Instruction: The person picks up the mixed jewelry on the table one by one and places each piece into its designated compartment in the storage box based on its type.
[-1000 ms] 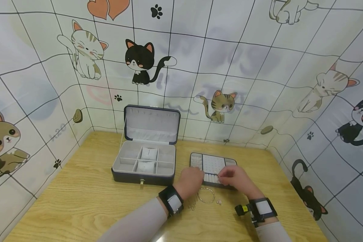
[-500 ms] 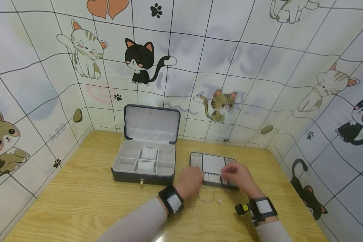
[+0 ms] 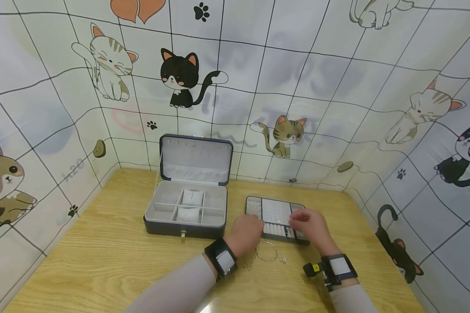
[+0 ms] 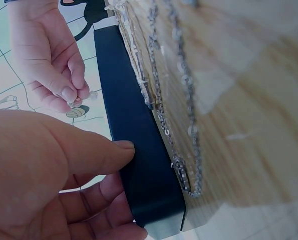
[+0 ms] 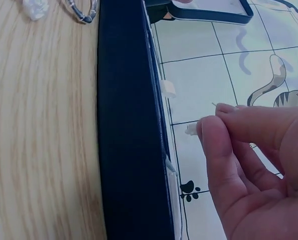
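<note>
A dark-sided jewelry tray (image 3: pixel 275 211) lies on the table, with a pale dotted panel and a row of ring rolls (image 3: pixel 273 229). My left hand (image 3: pixel 244 234) grips its near left corner; in the left wrist view the thumb lies on the dark front wall (image 4: pixel 138 145) and the other fingers curl round the end. Above the tray's right part, my right hand (image 3: pixel 312 228) pinches a small earring (image 5: pixel 191 129) between thumb and index finger. Its white end and a thin pin stick out; the rest is hidden. A silver chain (image 4: pixel 189 95) lies along the tray's front.
An open jewelry box (image 3: pixel 186 234) with several compartments and two pale cushions stands to the left, lid raised against the patterned wall cloth. Before the tray lie a bangle (image 3: pixel 266 251) and a small white earring (image 3: pixel 283 260) on the wooden table (image 3: pixel 98 256).
My right hand has moved slightly up and right, from the ring rolls toward the dotted panel's right edge, uncovering a dark gap among the rolls. The left hand keeps its hold.
</note>
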### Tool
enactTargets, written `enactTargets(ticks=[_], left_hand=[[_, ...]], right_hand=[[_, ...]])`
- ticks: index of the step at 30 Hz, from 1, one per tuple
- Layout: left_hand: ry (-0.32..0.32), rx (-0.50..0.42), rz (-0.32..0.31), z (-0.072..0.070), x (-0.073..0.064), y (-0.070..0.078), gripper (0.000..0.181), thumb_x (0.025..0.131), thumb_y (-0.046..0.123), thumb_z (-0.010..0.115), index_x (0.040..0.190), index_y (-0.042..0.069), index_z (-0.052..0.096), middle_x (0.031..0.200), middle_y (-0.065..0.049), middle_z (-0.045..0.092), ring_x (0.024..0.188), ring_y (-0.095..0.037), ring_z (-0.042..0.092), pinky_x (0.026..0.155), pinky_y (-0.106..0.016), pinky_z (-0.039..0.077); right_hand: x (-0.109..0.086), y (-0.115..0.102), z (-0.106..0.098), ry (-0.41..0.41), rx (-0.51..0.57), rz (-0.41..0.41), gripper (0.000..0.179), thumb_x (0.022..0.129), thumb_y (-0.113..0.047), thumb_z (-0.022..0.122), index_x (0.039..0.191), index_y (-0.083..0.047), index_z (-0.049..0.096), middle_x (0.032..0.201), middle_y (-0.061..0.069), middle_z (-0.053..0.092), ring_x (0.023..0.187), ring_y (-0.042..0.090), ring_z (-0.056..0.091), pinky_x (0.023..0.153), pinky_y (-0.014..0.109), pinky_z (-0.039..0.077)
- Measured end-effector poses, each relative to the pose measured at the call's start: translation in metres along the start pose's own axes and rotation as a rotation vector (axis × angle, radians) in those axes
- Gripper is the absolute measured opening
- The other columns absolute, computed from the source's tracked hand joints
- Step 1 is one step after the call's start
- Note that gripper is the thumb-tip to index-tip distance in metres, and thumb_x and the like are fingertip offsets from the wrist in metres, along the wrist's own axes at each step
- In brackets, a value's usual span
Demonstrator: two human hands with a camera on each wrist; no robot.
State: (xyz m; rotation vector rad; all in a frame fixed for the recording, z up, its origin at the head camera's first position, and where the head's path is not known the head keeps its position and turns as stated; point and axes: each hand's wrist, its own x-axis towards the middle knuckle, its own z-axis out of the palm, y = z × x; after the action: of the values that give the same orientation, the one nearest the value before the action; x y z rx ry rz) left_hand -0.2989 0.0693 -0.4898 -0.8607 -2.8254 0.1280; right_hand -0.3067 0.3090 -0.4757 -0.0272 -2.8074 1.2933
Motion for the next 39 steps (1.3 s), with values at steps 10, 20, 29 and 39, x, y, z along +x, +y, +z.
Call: enactTargets(ticks=[10, 20, 29, 39], left_hand=[[-0.009, 0.010, -0.006, -0.001, 0.000, 0.000, 0.014, 0.103, 0.030, 0.066, 0.104, 0.019, 0.076, 0.080, 0.002, 0.066, 0.068, -0.012, 0.059, 0.052, -0.029, 0.049], [-0.007, -0.008, -0.008, 0.001, 0.000, -0.001, 0.014, 0.103, 0.028, 0.067, 0.103, 0.018, 0.077, 0.079, 0.002, 0.065, 0.068, -0.013, 0.058, 0.051, -0.028, 0.049], [-0.005, -0.010, -0.002, 0.002, 0.001, 0.000, 0.014, 0.103, 0.028, 0.067, 0.104, 0.019, 0.076, 0.080, 0.002, 0.066, 0.068, -0.013, 0.057, 0.051, -0.029, 0.048], [-0.007, -0.007, -0.005, 0.000, 0.000, 0.000, 0.013, 0.103, 0.027, 0.067, 0.103, 0.018, 0.076, 0.080, 0.002, 0.066, 0.067, -0.012, 0.057, 0.051, -0.028, 0.048]], right_hand=[[0.002, 0.005, 0.003, 0.016, -0.009, -0.004, 0.016, 0.096, -0.007, 0.074, 0.111, -0.004, 0.078, 0.127, 0.020, 0.072, 0.113, 0.033, 0.072, 0.093, 0.045, 0.062], [0.003, 0.005, 0.008, 0.086, -0.102, -0.020, 0.016, 0.096, -0.007, 0.073, 0.111, -0.006, 0.079, 0.122, 0.019, 0.075, 0.110, 0.033, 0.072, 0.091, 0.047, 0.062], [0.001, 0.004, 0.010, 0.141, -0.233, -0.103, 0.015, 0.095, -0.004, 0.073, 0.109, -0.006, 0.079, 0.116, 0.018, 0.077, 0.108, 0.035, 0.073, 0.095, 0.054, 0.059], [0.001, 0.007, 0.019, 0.172, -0.276, -0.185, 0.012, 0.093, -0.001, 0.074, 0.103, -0.005, 0.079, 0.113, 0.020, 0.078, 0.109, 0.038, 0.073, 0.095, 0.057, 0.058]])
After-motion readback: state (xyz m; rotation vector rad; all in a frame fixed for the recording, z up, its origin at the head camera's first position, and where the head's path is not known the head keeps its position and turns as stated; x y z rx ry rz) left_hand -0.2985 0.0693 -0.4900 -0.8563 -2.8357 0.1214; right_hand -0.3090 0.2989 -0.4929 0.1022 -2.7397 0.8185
